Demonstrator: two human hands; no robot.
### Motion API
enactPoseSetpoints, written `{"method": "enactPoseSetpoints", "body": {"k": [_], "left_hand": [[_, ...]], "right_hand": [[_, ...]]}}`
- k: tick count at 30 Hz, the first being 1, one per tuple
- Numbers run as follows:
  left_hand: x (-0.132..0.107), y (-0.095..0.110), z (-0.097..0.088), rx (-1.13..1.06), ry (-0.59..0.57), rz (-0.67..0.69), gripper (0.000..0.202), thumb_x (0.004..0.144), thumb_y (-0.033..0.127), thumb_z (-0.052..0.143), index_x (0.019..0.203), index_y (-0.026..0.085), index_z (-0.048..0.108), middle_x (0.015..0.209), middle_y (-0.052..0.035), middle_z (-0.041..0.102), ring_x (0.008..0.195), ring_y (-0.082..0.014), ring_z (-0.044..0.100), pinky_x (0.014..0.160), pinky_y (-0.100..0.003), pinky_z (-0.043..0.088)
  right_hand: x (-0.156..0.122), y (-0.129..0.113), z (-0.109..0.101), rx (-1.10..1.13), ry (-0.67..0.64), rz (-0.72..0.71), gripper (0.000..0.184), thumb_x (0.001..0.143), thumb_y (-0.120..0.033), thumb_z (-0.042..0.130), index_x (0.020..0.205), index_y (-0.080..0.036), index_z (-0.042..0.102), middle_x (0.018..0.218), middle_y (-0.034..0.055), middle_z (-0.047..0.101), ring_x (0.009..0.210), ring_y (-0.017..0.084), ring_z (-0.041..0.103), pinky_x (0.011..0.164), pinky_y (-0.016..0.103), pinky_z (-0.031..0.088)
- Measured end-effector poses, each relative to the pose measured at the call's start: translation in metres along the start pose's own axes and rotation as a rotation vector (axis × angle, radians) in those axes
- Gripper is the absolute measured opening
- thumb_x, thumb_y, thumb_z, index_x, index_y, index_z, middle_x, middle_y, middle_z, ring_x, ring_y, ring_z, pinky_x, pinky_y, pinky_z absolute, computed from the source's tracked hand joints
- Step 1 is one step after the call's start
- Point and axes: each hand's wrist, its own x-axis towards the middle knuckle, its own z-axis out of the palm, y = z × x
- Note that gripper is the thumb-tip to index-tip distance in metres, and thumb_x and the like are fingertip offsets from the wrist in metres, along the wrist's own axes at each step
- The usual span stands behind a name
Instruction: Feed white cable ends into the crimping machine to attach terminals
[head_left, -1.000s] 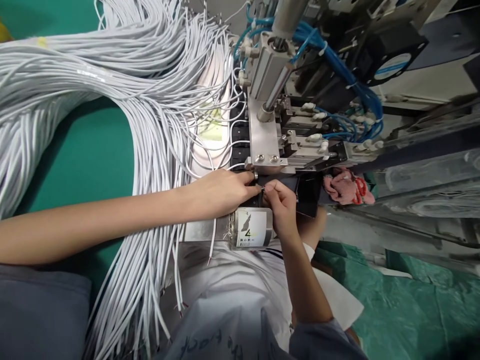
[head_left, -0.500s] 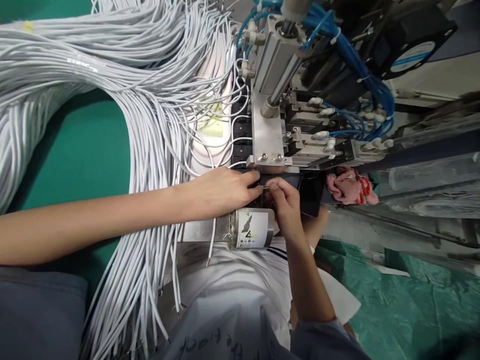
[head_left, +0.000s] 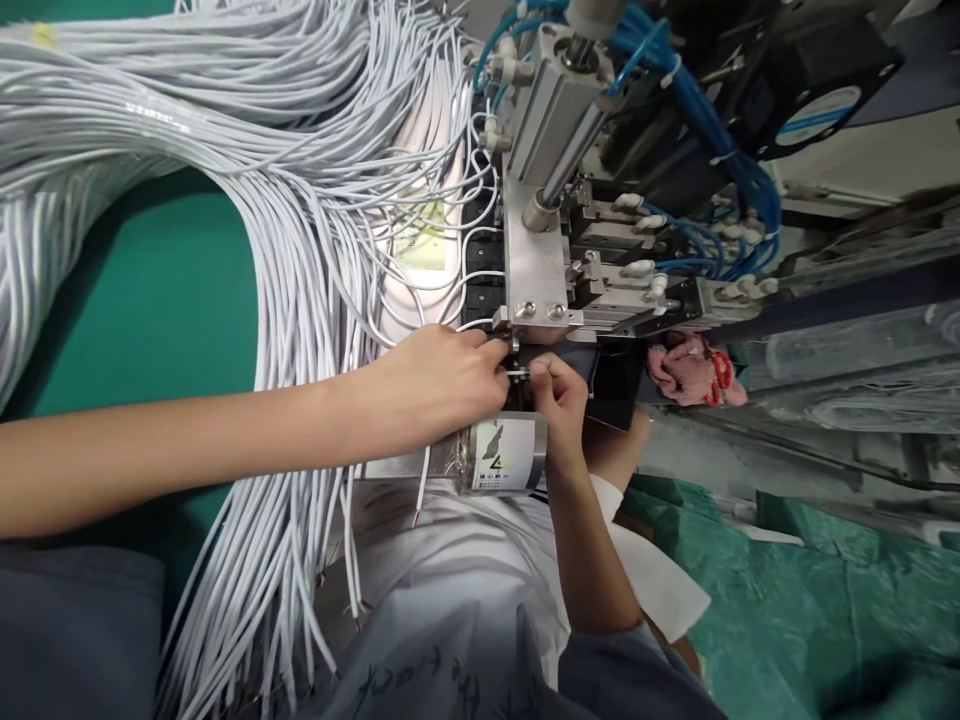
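Note:
My left hand (head_left: 439,380) reaches in from the left with its fingers pinched together at the mouth of a metal machine head (head_left: 536,270). My right hand (head_left: 559,400) comes up from below, its thumb and forefinger pinched on a small metal piece (head_left: 517,373) between the two hands. Both pinches meet just under the machine's steel plate. What the left fingers grip is too small to name. A thin white wire (head_left: 422,490) hangs below the left hand.
A big bundle of white wires (head_left: 285,200) sweeps over the green table (head_left: 165,300). Blue air hoses (head_left: 705,150) run over the machine. A labelled metal box (head_left: 499,455) sits under the hands. A pink rag (head_left: 690,365) lies at the right, green sheeting (head_left: 787,590) below it.
Both hands have shifted slightly up and left, staying pinched together at the machine mouth. The view has drifted a little.

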Motion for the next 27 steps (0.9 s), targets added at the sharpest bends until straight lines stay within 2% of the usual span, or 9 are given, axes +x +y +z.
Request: {"method": "enactPoseSetpoints", "body": {"k": [2, 4, 6, 10, 13, 16, 18, 24, 27], "left_hand": [[-0.005, 0.000, -0.006, -0.012, -0.027, -0.050, 0.012, 0.075, 0.007, 0.054, 0.073, 0.013, 0.063, 0.067, -0.0049, 0.057, 0.056, -0.0140, 0.053, 0.046, -0.023, 0.032], [-0.009, 0.000, -0.008, -0.029, -0.041, -0.095, 0.012, 0.075, 0.009, 0.054, 0.072, 0.014, 0.064, 0.065, -0.0041, 0.057, 0.049, -0.0120, 0.050, 0.047, -0.024, 0.032], [-0.011, -0.001, -0.008, -0.031, -0.036, -0.125, 0.014, 0.075, 0.008, 0.053, 0.076, 0.014, 0.066, 0.065, -0.0043, 0.057, 0.048, -0.0120, 0.049, 0.048, -0.025, 0.033], [-0.015, -0.001, -0.008, 0.038, 0.016, -0.194, 0.020, 0.077, 0.003, 0.049, 0.082, 0.011, 0.066, 0.067, -0.0062, 0.056, 0.047, -0.0117, 0.046, 0.047, -0.026, 0.031], [-0.021, 0.003, -0.015, 0.056, 0.002, -0.114, 0.019, 0.076, 0.000, 0.049, 0.072, 0.011, 0.064, 0.072, -0.0068, 0.058, 0.048, -0.0095, 0.045, 0.046, -0.026, 0.030], [-0.026, 0.008, -0.021, 0.017, -0.093, 0.023, 0.018, 0.069, -0.004, 0.054, 0.066, 0.013, 0.060, 0.079, -0.0060, 0.060, 0.056, -0.0115, 0.051, 0.047, -0.026, 0.030], [-0.027, 0.010, -0.023, 0.007, -0.139, 0.054, 0.019, 0.068, -0.005, 0.055, 0.064, 0.013, 0.059, 0.082, -0.0067, 0.062, 0.062, -0.0141, 0.055, 0.047, -0.027, 0.030], [-0.032, 0.005, -0.025, -0.092, -0.120, 0.136, 0.018, 0.068, -0.005, 0.060, 0.066, 0.013, 0.060, 0.073, -0.0049, 0.065, 0.072, -0.0171, 0.059, 0.062, -0.028, 0.040], [-0.034, 0.002, -0.028, -0.171, -0.132, 0.228, 0.019, 0.071, -0.003, 0.056, 0.077, 0.014, 0.062, 0.077, -0.0043, 0.066, 0.068, -0.0150, 0.058, 0.059, -0.027, 0.039]], "right_hand": [[0.000, 0.001, 0.001, 0.003, -0.003, 0.008, 0.041, 0.083, -0.055, 0.050, 0.063, -0.020, 0.040, 0.056, -0.0052, 0.031, 0.051, 0.009, 0.027, 0.048, 0.024, 0.024], [0.000, 0.001, -0.001, 0.014, -0.022, 0.011, 0.039, 0.084, -0.052, 0.050, 0.063, -0.020, 0.041, 0.056, -0.0054, 0.031, 0.051, 0.009, 0.027, 0.048, 0.024, 0.024], [-0.005, -0.002, -0.004, 0.022, 0.024, 0.001, 0.037, 0.085, -0.047, 0.051, 0.063, -0.020, 0.041, 0.056, -0.0057, 0.031, 0.051, 0.009, 0.027, 0.047, 0.024, 0.024], [-0.032, -0.015, -0.004, 0.052, 0.361, -0.137, 0.029, 0.089, -0.036, 0.049, 0.065, -0.020, 0.044, 0.055, -0.0065, 0.031, 0.047, 0.008, 0.028, 0.045, 0.023, 0.022], [-0.058, -0.026, 0.004, 0.156, 0.518, -0.325, 0.023, 0.089, -0.028, 0.049, 0.068, -0.019, 0.047, 0.052, -0.0078, 0.029, 0.041, 0.007, 0.026, 0.043, 0.023, 0.022], [-0.075, -0.033, 0.014, 0.236, 0.516, -0.457, 0.020, 0.087, -0.024, 0.051, 0.068, -0.018, 0.050, 0.052, -0.0073, 0.030, 0.040, 0.006, 0.026, 0.042, 0.023, 0.021], [-0.078, -0.036, 0.018, 0.254, 0.498, -0.487, 0.020, 0.086, -0.024, 0.051, 0.068, -0.018, 0.051, 0.052, -0.0067, 0.031, 0.040, 0.006, 0.027, 0.041, 0.023, 0.022], [-0.071, -0.039, 0.015, 0.259, 0.506, -0.507, 0.022, 0.085, -0.023, 0.052, 0.064, -0.018, 0.048, 0.050, -0.0072, 0.030, 0.039, 0.006, 0.027, 0.040, 0.022, 0.022], [-0.068, -0.040, 0.011, 0.290, 0.511, -0.411, 0.021, 0.086, -0.022, 0.052, 0.065, -0.017, 0.051, 0.049, -0.0073, 0.031, 0.040, 0.006, 0.030, 0.040, 0.021, 0.023]]}}
